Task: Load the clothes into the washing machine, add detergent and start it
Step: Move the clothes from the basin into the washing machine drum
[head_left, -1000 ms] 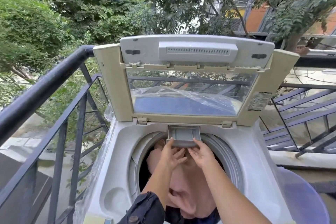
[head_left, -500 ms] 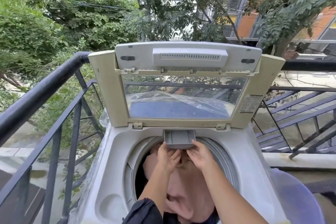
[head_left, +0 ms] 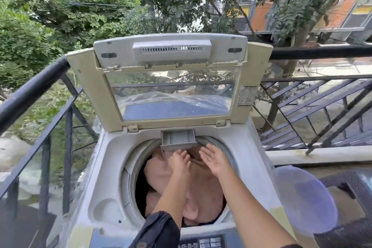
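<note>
At the back of the washing machine (head_left: 104, 167), the soap drawer (head_left: 178, 140) sticks out over the clothes (head_left: 203, 187). The left hand (head_left: 179, 161), fingers straight, reaches its front edge. The right hand (head_left: 213, 160) is open beside it, holding nothing. A crooked push could jam the drawer.

Nothing legible here, no word or number comes through.

There's a white sticker (head_left: 246, 95) on the right side of the raised lid (head_left: 86, 86), and it carries rows of dark print, but the print is too small and blurred to give up a single word. Down at the near edge of the washing machine (head_left: 108, 167), the dark control panel (head_left: 201, 243) shows pale buttons (head_left: 209, 240) with marks on them, and those smear out too.
</note>
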Demonstrator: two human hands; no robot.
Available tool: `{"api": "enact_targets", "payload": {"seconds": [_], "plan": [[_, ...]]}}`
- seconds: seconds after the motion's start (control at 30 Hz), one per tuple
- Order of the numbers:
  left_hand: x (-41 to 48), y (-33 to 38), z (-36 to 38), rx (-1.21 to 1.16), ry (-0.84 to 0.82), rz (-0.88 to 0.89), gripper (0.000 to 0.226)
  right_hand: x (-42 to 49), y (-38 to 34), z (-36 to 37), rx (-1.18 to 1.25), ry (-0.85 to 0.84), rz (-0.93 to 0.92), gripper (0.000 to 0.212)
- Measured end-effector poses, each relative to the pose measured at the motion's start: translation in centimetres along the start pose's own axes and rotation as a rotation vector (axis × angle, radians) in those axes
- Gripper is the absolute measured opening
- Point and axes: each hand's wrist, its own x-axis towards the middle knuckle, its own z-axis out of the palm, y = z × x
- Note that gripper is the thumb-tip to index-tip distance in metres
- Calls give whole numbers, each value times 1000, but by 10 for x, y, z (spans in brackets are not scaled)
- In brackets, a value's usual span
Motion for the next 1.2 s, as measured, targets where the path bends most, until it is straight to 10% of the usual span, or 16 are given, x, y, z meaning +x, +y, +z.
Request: {"api": "enact_targets", "payload": {"seconds": [0.63,1.2], "plan": [[-128,-172,116,493,-154,406,16,-102,-105,-189,-93,85,-281,28],[-146,-354,262,902,-402,422,22,-75,-209,-397,-158,535,-508,13]]}}
